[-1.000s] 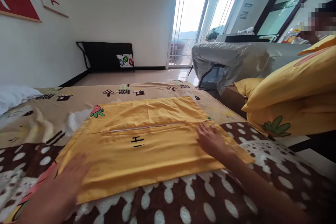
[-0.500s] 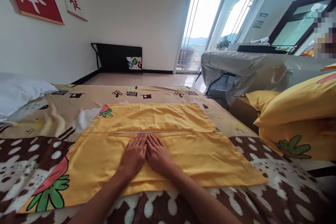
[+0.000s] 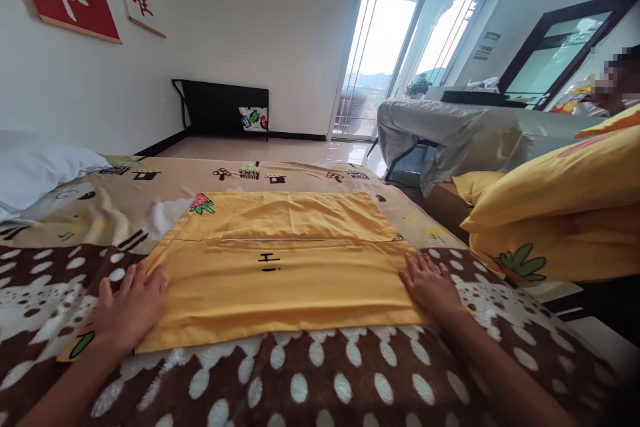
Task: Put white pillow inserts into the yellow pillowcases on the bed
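A yellow pillowcase (image 3: 290,287) lies flat on the patterned blanket (image 3: 300,387), its long zipper slit running across the upper half. Small black "Hi" lettering shows below that slit, and a strawberry print marks the far left corner. On the left edge of the cloth rests my left hand (image 3: 133,303), fingers spread and slightly blurred. My right hand (image 3: 433,283) lies palm down over the right edge, fingers also apart. Neither hand grips anything. Part of a green leaf print shows beside my left wrist; the strawberry above it is covered by the hand.
A white pillow (image 3: 47,170) is at the far left of the bed. On the right are stacked yellow pillows (image 3: 545,180), with a person (image 3: 615,83) behind them. A plastic-covered table (image 3: 460,127) stands near the sliding glass door (image 3: 395,47).
Both hands have slid apart from the middle of the pillowcase out to its left and right edges. The "Hi" lettering now shows where they lay. The view has shifted slightly.
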Motion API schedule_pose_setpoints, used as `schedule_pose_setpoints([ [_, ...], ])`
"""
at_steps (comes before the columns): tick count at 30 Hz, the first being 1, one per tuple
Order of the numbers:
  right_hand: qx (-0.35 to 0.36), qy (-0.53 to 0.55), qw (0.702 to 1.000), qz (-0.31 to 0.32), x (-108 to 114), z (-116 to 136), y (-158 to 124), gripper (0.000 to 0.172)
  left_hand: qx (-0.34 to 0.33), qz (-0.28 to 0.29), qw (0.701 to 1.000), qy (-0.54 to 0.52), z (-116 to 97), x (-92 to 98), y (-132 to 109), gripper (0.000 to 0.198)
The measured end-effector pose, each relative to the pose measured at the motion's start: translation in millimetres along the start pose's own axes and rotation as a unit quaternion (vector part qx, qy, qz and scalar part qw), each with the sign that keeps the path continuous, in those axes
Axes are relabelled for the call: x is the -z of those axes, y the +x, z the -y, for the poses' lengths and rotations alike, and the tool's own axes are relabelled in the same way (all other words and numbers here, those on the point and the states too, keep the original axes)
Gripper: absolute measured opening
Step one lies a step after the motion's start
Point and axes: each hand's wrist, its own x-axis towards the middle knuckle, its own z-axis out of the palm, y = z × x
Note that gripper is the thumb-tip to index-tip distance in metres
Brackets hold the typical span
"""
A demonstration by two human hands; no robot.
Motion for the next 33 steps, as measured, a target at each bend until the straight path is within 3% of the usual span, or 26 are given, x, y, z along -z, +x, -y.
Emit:
schedule_pose_setpoints([
  [3, 0.093, 0.062, 0.993, -0.036, 33.9, 60.9, 4.9, 0.055, -0.084, 0.003, 0.996, 0.034, -50.5, 39.6, -0.3, 0.061],
  [6, 0.252, 0.198, 0.945, 0.066, 68.1, 156.0, -2.9, 0.062, -0.189, 0.056, 0.978, -0.067, -113.7, 70.3, 9.5, 0.063],
  [8, 0.331, 0.259, 0.903, 0.090, 81.8, 210.4, -21.6, 0.065, -0.229, 0.083, 0.965, -0.099, -148.6, 76.9, 18.6, 0.056],
  [10, 0.394, 0.302, 0.866, 0.055, 88.6, 243.1, -48.7, 0.068, -0.275, 0.098, 0.949, -0.118, -174.4, 71.9, 24.8, 0.051],
  [12, 0.476, 0.333, 0.813, 0.030, 93.2, 251.8, -77.1, 0.068, -0.325, 0.103, 0.930, -0.139, -192.7, 58.8, 24.5, 0.047],
  [14, 0.538, 0.361, 0.760, 0.044, 100.5, 244.0, -97.6, 0.068, -0.353, 0.083, 0.918, -0.160, -205.5, 42.6, 18.0, 0.049],
  [16, 0.589, 0.389, 0.700, 0.108, 112.2, 231.4, -103.6, 0.058, -0.357, 0.048, 0.916, -0.178, -213.4, 28.0, 9.0, 0.052],
  [18, 0.622, 0.425, 0.628, 0.195, 125.3, 222.9, -93.5, 0.042, -0.355, 0.023, 0.915, -0.190, -215.7, 18.2, 1.7, 0.053],
  [19, 0.616, 0.450, 0.607, 0.221, 130.7, 221.4, -83.8, 0.037, -0.360, 0.021, 0.913, -0.192, -214.7, 15.5, -0.4, 0.052],
  [20, 0.588, 0.479, 0.613, 0.224, 134.3, 221.6, -71.9, 0.034, -0.366, 0.023, 0.910, -0.192, -212.4, 14.2, -1.5, 0.051],
  [21, 0.536, 0.506, 0.645, 0.201, 135.6, 223.2, -59.1, 0.033, -0.370, 0.025, 0.909, -0.190, -208.9, 14.3, -1.5, 0.051],
  [24, 0.336, 0.506, 0.793, 0.037, 122.5, 231.9, -21.9, 0.029, -0.342, 0.014, 0.921, -0.186, -194.4, 20.6, 4.5, 0.051],
  [26, 0.268, 0.446, 0.854, -0.025, 103.6, 237.3, -0.9, 0.036, -0.307, 0.003, 0.934, -0.184, -185.1, 27.2, 14.3, 0.050],
  [30, 0.242, 0.347, 0.906, -0.006, 70.8, 243.7, 41.5, 0.044, -0.273, 0.020, 0.945, -0.177, -181.9, 39.5, 49.9, 0.052],
  [33, 0.213, 0.308, 0.927, 0.029, 60.7, 249.8, 77.5, 0.048, -0.247, 0.020, 0.951, -0.186, -200.4, 42.2, 86.5, 0.056],
])
